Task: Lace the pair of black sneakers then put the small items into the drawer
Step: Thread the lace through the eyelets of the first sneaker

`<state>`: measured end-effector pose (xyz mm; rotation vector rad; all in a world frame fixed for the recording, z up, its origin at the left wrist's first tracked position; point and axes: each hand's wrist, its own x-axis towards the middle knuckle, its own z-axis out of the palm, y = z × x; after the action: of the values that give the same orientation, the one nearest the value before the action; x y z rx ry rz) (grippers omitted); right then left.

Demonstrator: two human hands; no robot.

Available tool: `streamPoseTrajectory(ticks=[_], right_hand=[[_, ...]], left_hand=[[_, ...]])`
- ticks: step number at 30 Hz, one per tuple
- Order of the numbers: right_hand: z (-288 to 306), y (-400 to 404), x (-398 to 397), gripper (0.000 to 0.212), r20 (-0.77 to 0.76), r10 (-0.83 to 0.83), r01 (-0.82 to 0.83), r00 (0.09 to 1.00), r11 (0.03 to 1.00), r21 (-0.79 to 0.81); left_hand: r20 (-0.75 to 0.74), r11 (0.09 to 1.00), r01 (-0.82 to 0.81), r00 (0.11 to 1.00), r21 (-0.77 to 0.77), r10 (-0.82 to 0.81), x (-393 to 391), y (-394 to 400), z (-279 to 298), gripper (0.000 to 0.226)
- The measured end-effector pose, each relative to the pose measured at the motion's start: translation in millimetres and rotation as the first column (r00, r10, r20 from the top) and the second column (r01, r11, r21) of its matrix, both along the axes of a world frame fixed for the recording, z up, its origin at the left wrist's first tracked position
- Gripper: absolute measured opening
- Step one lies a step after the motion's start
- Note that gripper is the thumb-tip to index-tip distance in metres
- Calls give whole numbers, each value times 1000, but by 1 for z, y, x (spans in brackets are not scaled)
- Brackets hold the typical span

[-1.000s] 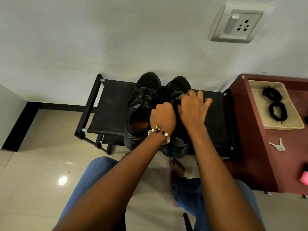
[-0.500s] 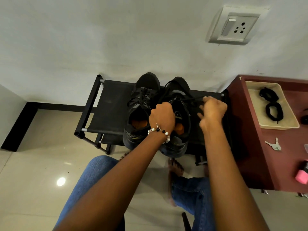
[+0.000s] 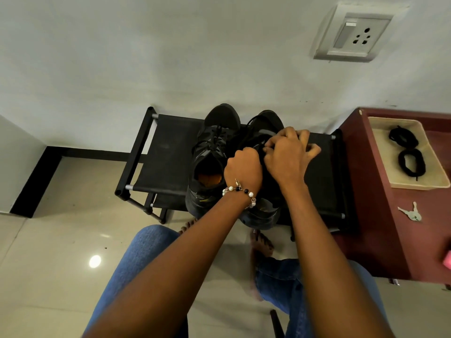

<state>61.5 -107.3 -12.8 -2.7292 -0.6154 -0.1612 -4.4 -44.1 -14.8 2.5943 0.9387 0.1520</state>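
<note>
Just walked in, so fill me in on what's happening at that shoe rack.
A seated person is lacing a pair of black sneakers on a low black rack. Both hands work on the right sneaker: the left hand grips near its tongue and the right hand pinches the lace. The left sneaker looks laced already. On the red cabinet beside the rack, a tray holds coiled black laces, and keys lie loose.

shoes (image 3: 214,162) sitting side by side mid-rack (image 3: 168,152), toes facing the wall | cabinet (image 3: 380,215) standing right of rack | tray (image 3: 383,152) lying at its back edge, laces (image 3: 410,157) lying inside | keys (image 3: 411,212) lying nearer the front
</note>
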Motion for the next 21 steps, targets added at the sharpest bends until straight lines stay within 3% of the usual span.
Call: streamPoseTrajectory(ticks=[3,4,6,8,9,10,11,12,13,14,15,16,18,21], right_hand=[[9,-7,8,9,-261,-5,91,965,945,316],[16,-11,12,11,-372,25,183,928,838,514],[35,-24,17,19,-525,240,410,817,398,821],[49,-40,21,20,-485,489,576,725,-45,816],[52,-46,23,17,-449,539,616,713,-173,769],[54,-50,23,15,-447,528,624,722,-216,751],[51,-51,24,14,-481,458,604,747,-167,779],[49,-49,23,12,-522,328,555,787,-8,832],[46,-47,22,9,-525,141,482,839,256,838],[40,-44,21,11,-452,-51,402,891,555,728],[36,-40,18,18,-314,-181,329,932,788,520],[33,-36,15,25,-172,-210,256,962,912,320],[34,-25,8,27,-50,-88,93,995,988,125],[18,-9,3,22,-68,54,-56,996,998,-29]], left_hand=[[-4,1000,-14,1000,4,14,0,-1,1,21],[-3,1000,-16,1000,4,16,0,-2,1,21],[2,1000,-18,1000,7,18,0,-1,0,20],[6,1000,-17,1000,10,17,0,-1,0,19],[5,1000,-15,1000,10,15,0,-1,0,19],[4,1000,-12,1000,9,12,0,-1,0,19],[4,1000,-10,1000,10,10,0,-1,-1,19],[6,1000,-7,1000,11,7,0,-2,-1,19],[8,1000,-6,1000,14,6,0,-2,-1,19],[10,1000,-7,1000,16,6,0,-1,-1,19],[11,1000,-7,1000,17,7,0,-1,-1,19],[12,1000,-8,1000,13,8,0,-1,-1,20],[14,1000,-12,1000,2,12,0,-1,0,20],[7,1000,-15,1000,2,14,-1,-1,1,22]])
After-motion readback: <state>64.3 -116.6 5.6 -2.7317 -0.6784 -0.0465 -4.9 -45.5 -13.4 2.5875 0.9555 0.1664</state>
